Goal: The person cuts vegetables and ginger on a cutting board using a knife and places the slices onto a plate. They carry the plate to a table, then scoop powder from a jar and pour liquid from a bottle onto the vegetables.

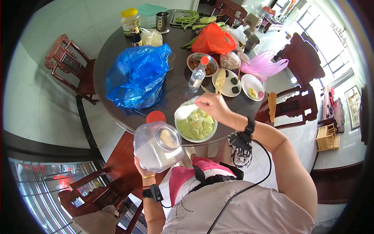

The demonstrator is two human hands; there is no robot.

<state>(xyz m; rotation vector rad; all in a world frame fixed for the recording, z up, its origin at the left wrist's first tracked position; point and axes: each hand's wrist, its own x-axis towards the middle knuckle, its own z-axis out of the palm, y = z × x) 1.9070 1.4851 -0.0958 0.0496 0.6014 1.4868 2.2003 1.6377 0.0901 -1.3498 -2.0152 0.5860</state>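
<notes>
My left hand [144, 168] is wrapped round a clear plastic jar [142, 146] that has its mouth uncovered and is tilted toward the table. White powder or grains lie inside the jar; I cannot tell which kind. Between the fingers of my right hand [213, 106] is a white spoon [185, 112], tilted just above a bowl [197, 141] at the table's near edge. Chopped pale green vegetable pieces [198, 125] fill that bowl. Beside the jar, a red lid [156, 116] lies on the table.
On the round dark table [113, 43] stand a blue plastic bag [138, 76], a red-capped bottle [198, 75], a metal bowl of brown food [209, 55], a plate with corn [233, 90], a white plate [249, 81] and a red bag [213, 39]. Wooden chairs [83, 74] surround it.
</notes>
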